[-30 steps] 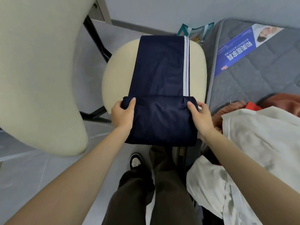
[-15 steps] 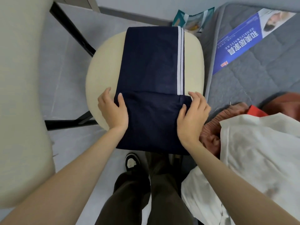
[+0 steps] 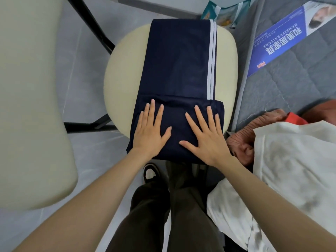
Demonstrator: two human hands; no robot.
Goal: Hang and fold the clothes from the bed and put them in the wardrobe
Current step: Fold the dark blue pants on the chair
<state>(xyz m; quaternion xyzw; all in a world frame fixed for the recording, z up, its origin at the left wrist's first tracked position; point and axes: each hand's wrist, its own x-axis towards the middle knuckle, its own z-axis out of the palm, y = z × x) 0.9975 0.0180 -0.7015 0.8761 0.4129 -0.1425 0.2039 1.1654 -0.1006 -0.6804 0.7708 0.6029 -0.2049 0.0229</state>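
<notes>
Navy trousers (image 3: 174, 66) with a pale side stripe lie folded lengthwise on the cream chair seat (image 3: 121, 73). Their near end is folded back over itself. My left hand (image 3: 151, 130) lies flat on the left of that folded flap, fingers spread. My right hand (image 3: 205, 137) presses flat on its right side, fingers spread too. Neither hand grips the cloth. On the bed at the right lie a white garment (image 3: 294, 171) and under it a rust-coloured knit (image 3: 241, 142) with a red piece (image 3: 295, 118).
The chair's cream backrest (image 3: 31, 106) fills the left. A grey mattress (image 3: 283, 84) with a blue printed label (image 3: 278, 40) runs along the right. A teal packet (image 3: 220, 13) lies beyond the seat. My legs and a shoe (image 3: 151, 172) stand on the grey tiled floor below.
My hands let go of the folded end's edges and moved inward onto the flap, now lying flat with spread fingers. The fold has settled on the trousers.
</notes>
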